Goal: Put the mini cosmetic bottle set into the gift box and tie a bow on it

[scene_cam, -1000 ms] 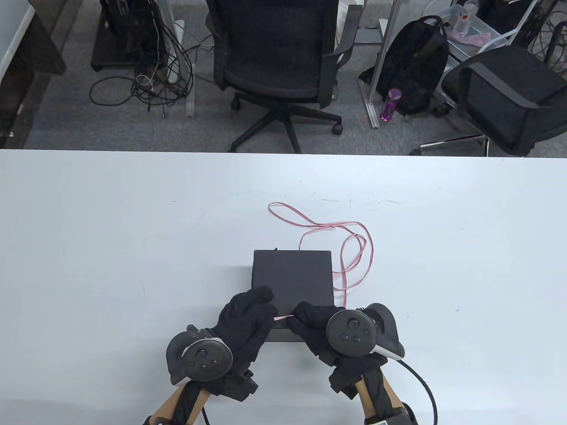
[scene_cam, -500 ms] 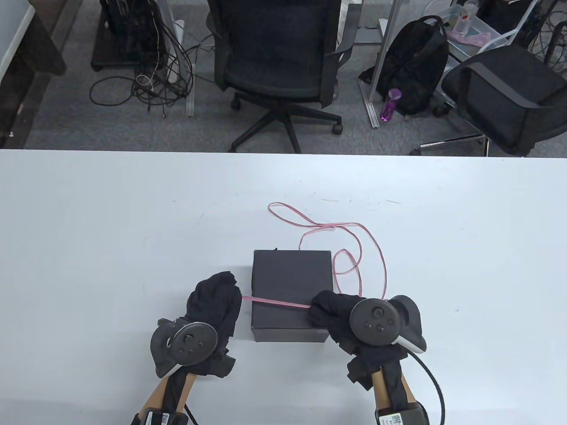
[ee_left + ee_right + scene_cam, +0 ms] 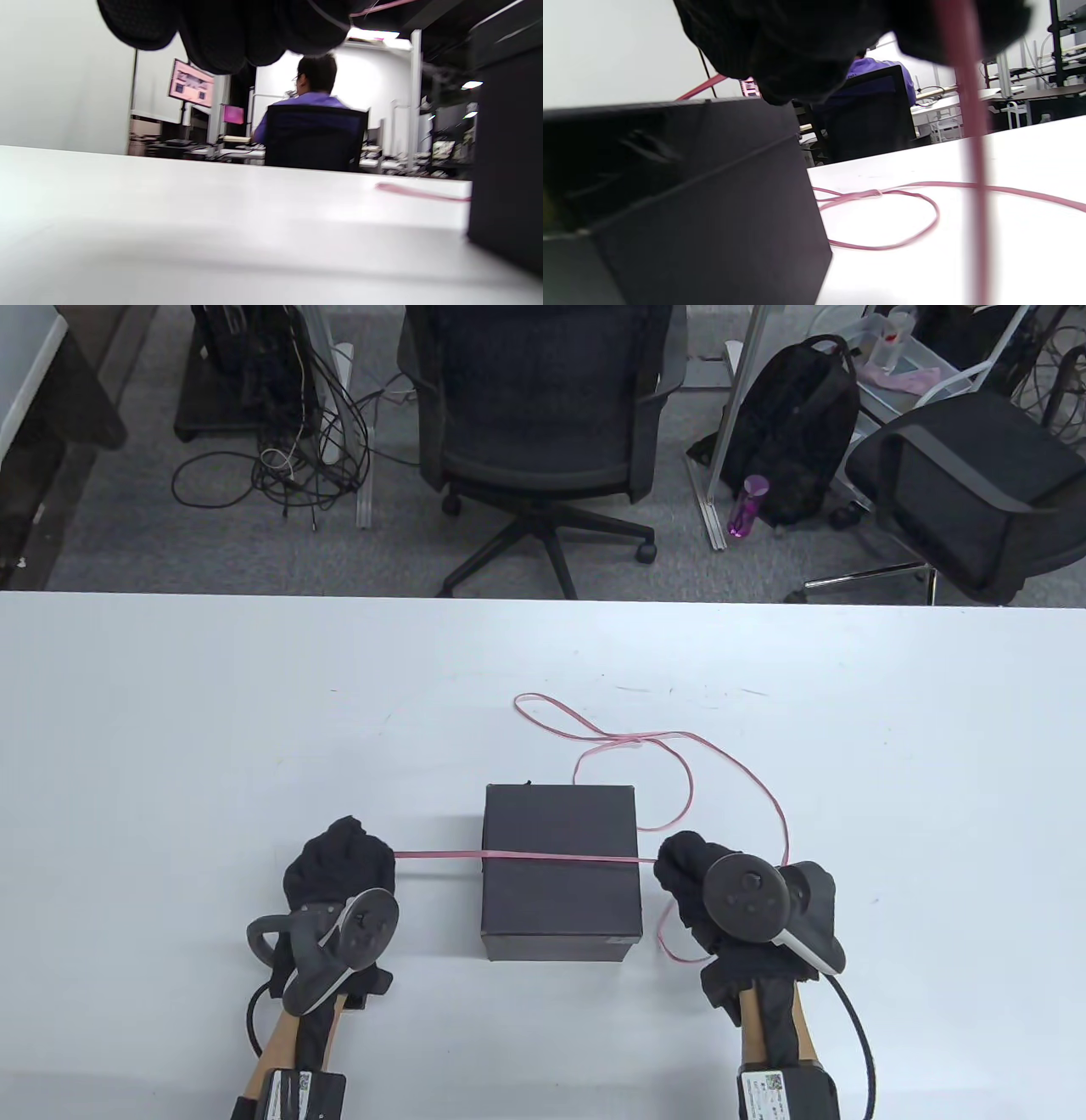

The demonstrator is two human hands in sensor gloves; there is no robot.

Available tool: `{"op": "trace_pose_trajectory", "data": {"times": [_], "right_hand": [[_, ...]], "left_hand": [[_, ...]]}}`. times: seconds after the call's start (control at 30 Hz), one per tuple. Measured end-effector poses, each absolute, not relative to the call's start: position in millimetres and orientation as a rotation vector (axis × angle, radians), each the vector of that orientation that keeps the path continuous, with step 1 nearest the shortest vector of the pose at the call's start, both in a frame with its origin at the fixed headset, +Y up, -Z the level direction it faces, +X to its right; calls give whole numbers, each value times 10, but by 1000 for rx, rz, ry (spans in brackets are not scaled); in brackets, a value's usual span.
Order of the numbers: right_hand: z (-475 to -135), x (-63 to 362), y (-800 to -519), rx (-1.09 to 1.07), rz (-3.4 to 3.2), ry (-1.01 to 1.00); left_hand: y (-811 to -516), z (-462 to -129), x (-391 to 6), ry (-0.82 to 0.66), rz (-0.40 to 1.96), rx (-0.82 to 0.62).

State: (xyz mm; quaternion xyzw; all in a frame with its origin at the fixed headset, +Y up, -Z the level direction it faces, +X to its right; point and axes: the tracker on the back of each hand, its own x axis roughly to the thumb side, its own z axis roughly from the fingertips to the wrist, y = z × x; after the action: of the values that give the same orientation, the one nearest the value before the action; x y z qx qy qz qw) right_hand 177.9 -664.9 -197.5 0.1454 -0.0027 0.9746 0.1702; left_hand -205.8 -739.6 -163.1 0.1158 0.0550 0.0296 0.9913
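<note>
White table (image 3: 212,712) bears black box (image 3: 560,899), pink ribbon (image 3: 679,755).

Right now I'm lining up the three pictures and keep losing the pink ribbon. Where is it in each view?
Table view: the ribbon runs taut across the box lid between the left hand and the right hand, with loose loops behind and to the right.
Left wrist view: top edge by the fingers, plus a strip on the table at right.
Right wrist view: a blurred vertical strand at right, loops on the table.
Shared landmark: the black box.
</note>
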Motion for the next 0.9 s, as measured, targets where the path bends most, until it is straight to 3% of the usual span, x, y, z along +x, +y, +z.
{"op": "trace_pose_trajectory", "data": {"times": [0.4, 0.9], "right_hand": [[-2067, 1775, -6879, 360, 2830, 115], [-2048, 1708, -6878, 380, 2820, 80]], "left_hand": [[-7758, -1738, -2249, 336, -287, -68], [-7866, -1756, -2410, 420, -229, -191]]}}
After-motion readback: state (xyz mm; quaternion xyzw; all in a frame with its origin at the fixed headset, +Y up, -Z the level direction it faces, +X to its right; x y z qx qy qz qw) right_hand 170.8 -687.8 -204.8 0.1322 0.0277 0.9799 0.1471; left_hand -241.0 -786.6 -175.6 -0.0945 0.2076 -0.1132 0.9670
